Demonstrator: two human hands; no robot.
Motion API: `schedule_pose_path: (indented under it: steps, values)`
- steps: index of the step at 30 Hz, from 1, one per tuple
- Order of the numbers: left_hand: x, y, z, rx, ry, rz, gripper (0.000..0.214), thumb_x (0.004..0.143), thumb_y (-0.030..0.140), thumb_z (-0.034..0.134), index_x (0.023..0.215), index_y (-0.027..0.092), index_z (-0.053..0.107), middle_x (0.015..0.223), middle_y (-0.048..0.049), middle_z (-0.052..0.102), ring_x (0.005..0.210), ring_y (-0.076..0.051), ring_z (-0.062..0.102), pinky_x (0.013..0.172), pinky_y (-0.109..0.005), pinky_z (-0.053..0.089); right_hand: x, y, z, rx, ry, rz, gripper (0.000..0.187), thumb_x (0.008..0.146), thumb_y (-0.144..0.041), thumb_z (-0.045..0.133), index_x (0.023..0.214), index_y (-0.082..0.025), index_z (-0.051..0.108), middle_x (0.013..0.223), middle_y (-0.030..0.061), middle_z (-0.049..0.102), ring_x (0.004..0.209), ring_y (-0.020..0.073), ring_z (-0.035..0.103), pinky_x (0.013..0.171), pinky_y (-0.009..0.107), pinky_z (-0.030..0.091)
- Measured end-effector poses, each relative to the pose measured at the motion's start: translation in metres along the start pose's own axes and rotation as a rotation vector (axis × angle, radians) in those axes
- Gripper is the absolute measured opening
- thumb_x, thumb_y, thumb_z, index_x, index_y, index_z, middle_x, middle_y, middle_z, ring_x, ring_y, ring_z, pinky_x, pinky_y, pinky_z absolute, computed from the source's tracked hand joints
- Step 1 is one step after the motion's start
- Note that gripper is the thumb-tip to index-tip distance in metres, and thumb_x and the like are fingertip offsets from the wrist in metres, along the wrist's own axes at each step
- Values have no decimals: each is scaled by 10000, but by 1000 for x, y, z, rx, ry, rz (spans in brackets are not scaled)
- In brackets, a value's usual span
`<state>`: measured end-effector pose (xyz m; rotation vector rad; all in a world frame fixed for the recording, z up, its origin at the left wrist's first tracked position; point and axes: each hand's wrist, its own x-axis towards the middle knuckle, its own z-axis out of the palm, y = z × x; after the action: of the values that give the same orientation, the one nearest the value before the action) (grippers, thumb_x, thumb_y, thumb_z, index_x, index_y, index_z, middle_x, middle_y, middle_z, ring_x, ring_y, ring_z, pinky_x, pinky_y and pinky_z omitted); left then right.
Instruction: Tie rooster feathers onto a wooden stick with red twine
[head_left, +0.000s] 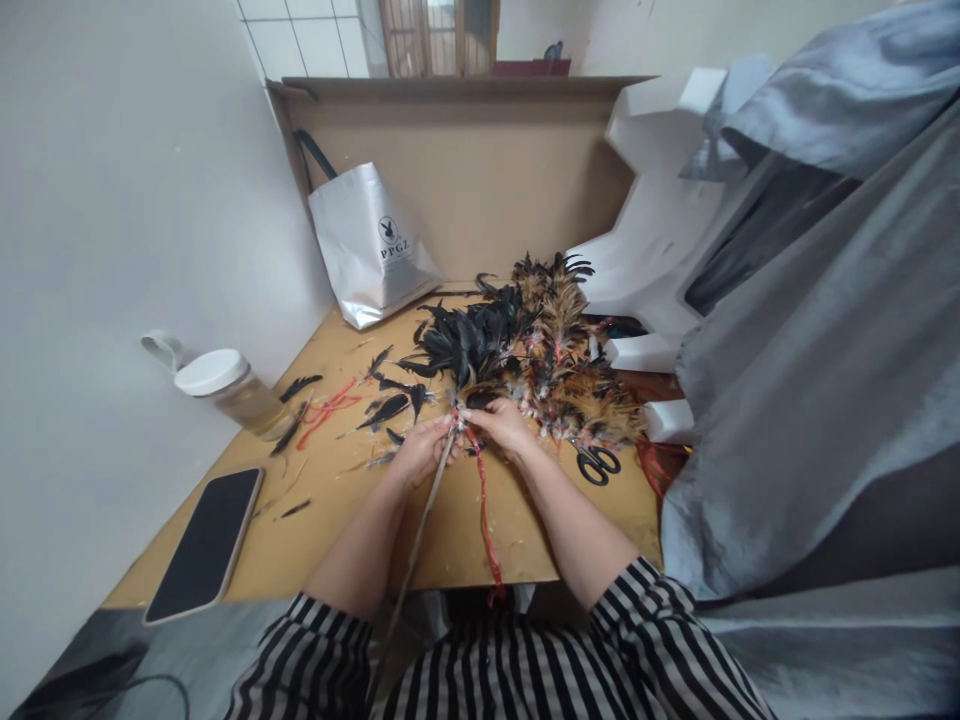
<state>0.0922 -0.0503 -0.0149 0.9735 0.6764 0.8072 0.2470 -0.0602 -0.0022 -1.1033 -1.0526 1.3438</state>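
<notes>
Both hands meet at the middle of the table, where a thin stick (421,525) joins a bunch of dark feathers (469,340), like a feather duster. My left hand (426,450) is closed around the stick's upper end, just below the quills. With thumb and fingers pinched, my right hand (504,424) grips the feather bases from the other side. A red cord (481,500) hangs from between the hands over the table's front edge. The exact grip of the right fingertips is partly hidden.
Brown feather bunches (577,390) lie to the right, with black scissors (598,463) before them. Loose feathers (386,410) and red strips (326,412) are at left, near a lidded jar (232,390) and a phone (206,545). Behind stands a silver bag (371,245); grey cloth (810,380) hangs right.
</notes>
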Motion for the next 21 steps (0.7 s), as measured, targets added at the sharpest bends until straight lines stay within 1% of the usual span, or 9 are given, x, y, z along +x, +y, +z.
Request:
schedule_pose_path:
  steps: [2, 5, 11, 13, 17, 19, 21]
  values:
    - [-1, 0, 1, 14, 4, -8, 308, 708, 419, 643, 795, 132, 569, 610, -15, 591, 435, -89, 506, 390, -196, 362, 0, 1, 1, -44, 27, -1, 373, 531, -450, 751, 591, -124, 579, 477, -11, 539, 394, 75, 417, 393, 211, 302]
    - [-2, 1, 3, 51, -5, -5, 311, 719, 432, 631, 806, 139, 574, 624, -3, 579, 435, -76, 495, 395, -192, 350, 0, 0, 1, -74, 53, 7, 385, 531, -463, 748, 572, -137, 548, 448, -25, 512, 379, 72, 402, 376, 208, 291]
    - [-6, 2, 6, 185, -29, -9, 281, 727, 410, 636, 731, 137, 569, 527, 24, 511, 398, -51, 430, 400, -181, 295, -2, -2, 2, -121, 103, 33, 439, 488, -436, 781, 508, -170, 434, 376, -78, 390, 357, 36, 282, 366, 195, 195]
    - [-7, 4, 7, 164, -44, -18, 274, 720, 394, 647, 727, 132, 567, 543, 21, 511, 402, -47, 422, 398, -180, 285, -1, -2, 1, -50, 61, 60, 445, 489, -425, 785, 508, -174, 419, 380, -78, 381, 363, 37, 278, 373, 197, 187]
    - [-7, 9, 7, -26, -2, -29, 274, 697, 365, 673, 776, 128, 561, 612, 9, 523, 435, -54, 439, 379, -169, 272, 0, -6, -6, 268, -123, 113, 478, 516, -380, 787, 498, -182, 352, 424, -78, 344, 399, 33, 259, 394, 191, 174]
    - [-7, 11, 6, -100, 5, -44, 271, 694, 342, 676, 804, 120, 565, 608, 6, 515, 442, -57, 440, 370, -162, 265, 0, -8, -10, 378, -145, 117, 514, 514, -348, 794, 491, -183, 308, 447, -73, 342, 417, 32, 255, 401, 187, 166]
    - [-7, 12, 4, -146, -14, -66, 282, 696, 324, 674, 854, 114, 573, 602, 6, 509, 436, -54, 434, 363, -155, 253, 0, -8, -12, 396, -161, 104, 519, 521, -334, 795, 482, -180, 301, 447, -68, 345, 420, 32, 260, 404, 188, 162]
